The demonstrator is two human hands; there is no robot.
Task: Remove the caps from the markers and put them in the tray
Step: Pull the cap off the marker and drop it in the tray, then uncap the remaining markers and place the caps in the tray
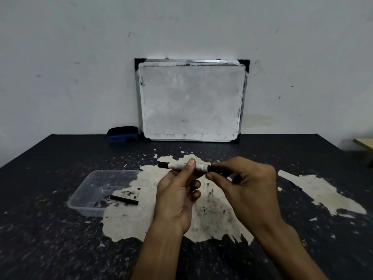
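Observation:
A white marker (177, 165) with black ends is held level above the table's middle. My left hand (177, 190) grips its white barrel between thumb and fingers. My right hand (242, 182) pinches the black cap (214, 168) at the marker's right end; the cap sits against the barrel. Something else dark with a reddish tip shows under my right palm (232, 178); what it is cannot be told. The clear plastic tray (80, 196) stands to the left of my hands, and a black cap (124, 200) lies inside it.
A smeared whiteboard (191, 100) leans on the wall at the table's back. A blue eraser (122, 134) sits to its left. The dark tabletop (50, 239) has large worn pale patches. A wooden edge (363, 143) shows at far right.

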